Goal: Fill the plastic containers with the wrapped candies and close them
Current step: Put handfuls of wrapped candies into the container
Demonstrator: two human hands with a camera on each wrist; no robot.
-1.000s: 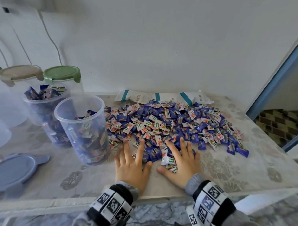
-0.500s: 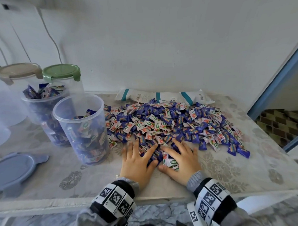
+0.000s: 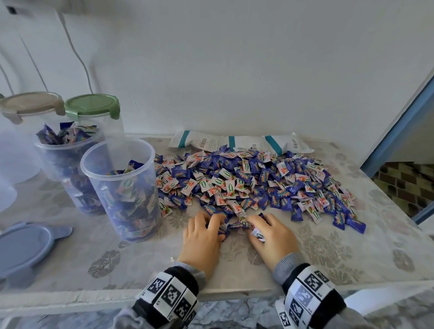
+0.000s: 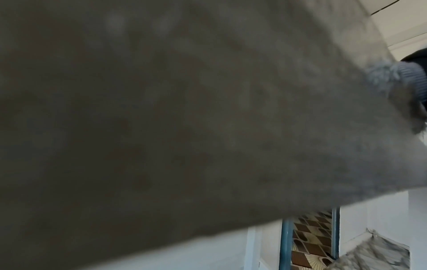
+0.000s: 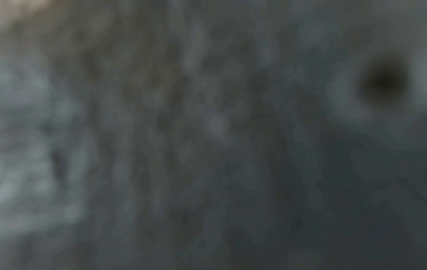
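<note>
Both hands, left (image 3: 201, 237) and right (image 3: 270, 236), curl their fingers around candies at the near edge of the pile (image 3: 249, 182). The open tub (image 3: 121, 190) stands left of the pile.

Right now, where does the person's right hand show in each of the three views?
Head: right hand low centre, gripping wrapped candies at the pile's near edge.
Left wrist: hand not seen; only its grey knitted cuff at right edge.
Right wrist: dark blur, nothing identifiable.
Shared landmark: that cuff.
</note>
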